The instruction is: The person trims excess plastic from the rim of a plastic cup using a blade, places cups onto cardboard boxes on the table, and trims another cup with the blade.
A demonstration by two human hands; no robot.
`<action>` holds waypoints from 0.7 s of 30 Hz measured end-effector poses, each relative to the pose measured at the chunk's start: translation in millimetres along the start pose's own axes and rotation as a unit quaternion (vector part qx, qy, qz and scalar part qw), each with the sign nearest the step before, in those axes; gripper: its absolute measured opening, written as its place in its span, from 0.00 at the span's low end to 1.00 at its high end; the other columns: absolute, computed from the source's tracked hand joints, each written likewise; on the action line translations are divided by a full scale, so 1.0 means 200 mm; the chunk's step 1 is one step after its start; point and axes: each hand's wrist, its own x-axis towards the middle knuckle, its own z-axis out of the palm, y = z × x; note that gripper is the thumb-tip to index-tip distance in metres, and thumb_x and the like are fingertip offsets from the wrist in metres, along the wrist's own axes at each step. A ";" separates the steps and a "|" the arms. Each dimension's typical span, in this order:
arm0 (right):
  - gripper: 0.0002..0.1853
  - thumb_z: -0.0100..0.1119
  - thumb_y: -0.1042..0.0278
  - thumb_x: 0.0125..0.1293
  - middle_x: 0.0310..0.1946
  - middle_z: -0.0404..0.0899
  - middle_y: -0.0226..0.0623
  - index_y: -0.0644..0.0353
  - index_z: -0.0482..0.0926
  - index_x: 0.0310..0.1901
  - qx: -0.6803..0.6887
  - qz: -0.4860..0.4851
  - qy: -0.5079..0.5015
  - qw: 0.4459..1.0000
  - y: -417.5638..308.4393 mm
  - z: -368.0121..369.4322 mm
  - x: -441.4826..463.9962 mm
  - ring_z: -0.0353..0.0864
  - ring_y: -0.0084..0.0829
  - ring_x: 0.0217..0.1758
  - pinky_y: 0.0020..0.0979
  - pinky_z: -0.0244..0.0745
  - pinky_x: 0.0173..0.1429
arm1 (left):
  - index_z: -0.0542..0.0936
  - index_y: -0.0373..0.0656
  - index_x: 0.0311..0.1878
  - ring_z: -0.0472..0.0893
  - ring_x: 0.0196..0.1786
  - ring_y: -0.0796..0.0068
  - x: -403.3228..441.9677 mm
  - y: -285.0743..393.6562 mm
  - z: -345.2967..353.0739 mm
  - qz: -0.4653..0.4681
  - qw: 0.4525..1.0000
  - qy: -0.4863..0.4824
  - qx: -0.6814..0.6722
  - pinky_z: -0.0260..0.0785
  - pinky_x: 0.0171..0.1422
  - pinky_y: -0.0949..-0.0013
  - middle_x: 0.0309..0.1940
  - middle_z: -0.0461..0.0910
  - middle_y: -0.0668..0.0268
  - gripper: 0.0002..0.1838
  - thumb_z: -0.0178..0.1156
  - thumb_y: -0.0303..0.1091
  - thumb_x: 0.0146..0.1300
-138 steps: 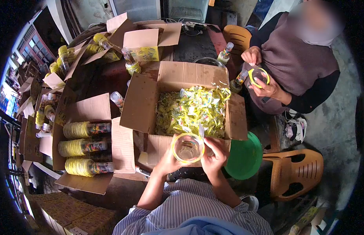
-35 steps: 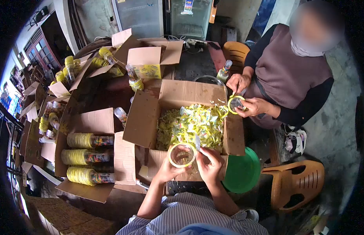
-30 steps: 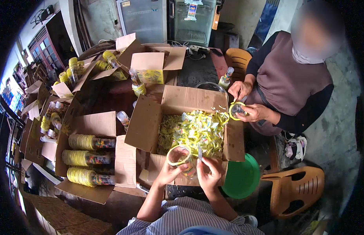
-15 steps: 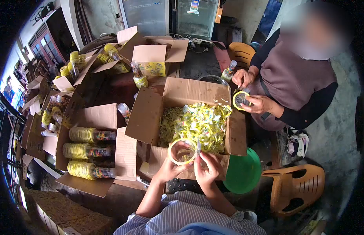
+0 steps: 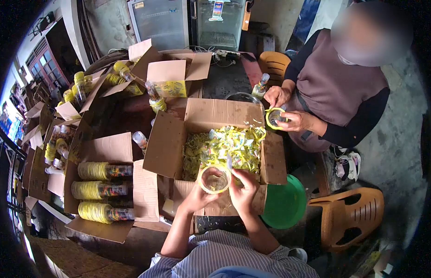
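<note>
Wrapped around a clear plastic cup point(image 5: 215, 180) with a pale yellow rim is my left hand point(image 5: 197, 197). My right hand point(image 5: 243, 189) is closed on a small blade point(image 5: 229, 163) held upright at the cup's right edge. Both hands are over the near side of an open cardboard box point(image 5: 223, 111). Inside that box lies a heap of yellow and clear plastic scraps point(image 5: 231, 148). The cup's mouth faces up toward me.
A co-worker point(image 5: 336, 92) at the right holds another yellow-rimmed cup point(image 5: 273, 118). A green round lid point(image 5: 284, 201) and an orange chair point(image 5: 349, 217) are at the right. Stacked cups point(image 5: 92, 190) lie in a box at the left.
The cup has gone from tilted with its side showing to mouth up, and the blade is back against its rim. The co-worker's hands have shifted slightly on their cup. The whole view has also shifted.
</note>
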 end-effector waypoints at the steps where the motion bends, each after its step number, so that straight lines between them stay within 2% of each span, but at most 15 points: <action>1: 0.12 0.60 0.83 0.43 0.30 0.77 0.40 0.64 0.76 0.33 -0.004 0.011 0.011 1.000 0.01 0.00 0.00 0.76 0.32 0.32 0.27 0.69 0.37 | 0.57 0.39 0.54 0.63 0.54 0.68 0.01 0.00 0.00 -0.012 0.999 0.011 -0.029 0.55 0.59 0.65 0.48 0.63 0.61 0.33 0.62 0.26 0.45; 4: 0.10 0.61 0.83 0.44 0.29 0.77 0.40 0.65 0.77 0.32 0.003 0.037 0.031 0.999 -0.02 -0.02 0.00 0.76 0.30 0.31 0.26 0.69 0.37 | 0.58 0.39 0.54 0.63 0.54 0.70 0.02 0.03 0.02 -0.059 0.983 0.064 -0.161 0.55 0.59 0.67 0.48 0.63 0.62 0.30 0.60 0.26 0.47; 9: 0.09 0.61 0.82 0.45 0.27 0.78 0.40 0.65 0.76 0.31 -0.020 -0.013 0.022 0.999 -0.07 -0.03 -0.03 0.77 0.30 0.29 0.26 0.70 0.35 | 0.56 0.39 0.56 0.62 0.56 0.71 0.01 0.01 0.02 -0.091 0.971 0.059 -0.215 0.55 0.60 0.67 0.49 0.63 0.63 0.29 0.58 0.26 0.51; 14: 0.09 0.61 0.81 0.45 0.26 0.78 0.39 0.64 0.76 0.31 -0.014 -0.017 0.014 1.000 -0.09 -0.01 -0.04 0.77 0.31 0.28 0.26 0.70 0.34 | 0.56 0.39 0.55 0.62 0.56 0.71 0.00 -0.01 0.04 -0.050 0.981 0.054 -0.178 0.54 0.60 0.67 0.49 0.63 0.62 0.31 0.59 0.26 0.50; 18: 0.10 0.60 0.82 0.44 0.27 0.78 0.39 0.64 0.76 0.32 -0.067 -0.056 0.017 0.996 -0.08 -0.01 -0.04 0.77 0.32 0.29 0.26 0.69 0.36 | 0.55 0.39 0.56 0.63 0.55 0.70 -0.01 -0.02 0.03 -0.023 0.989 0.047 -0.137 0.55 0.60 0.66 0.49 0.62 0.60 0.33 0.61 0.24 0.48; 21: 0.11 0.59 0.83 0.43 0.28 0.78 0.40 0.64 0.76 0.32 -0.061 -0.039 0.016 0.997 -0.10 -0.02 -0.03 0.77 0.33 0.30 0.27 0.70 0.36 | 0.56 0.41 0.55 0.65 0.54 0.71 -0.01 0.00 0.06 -0.016 0.992 0.067 -0.108 0.57 0.59 0.67 0.50 0.63 0.61 0.32 0.61 0.24 0.48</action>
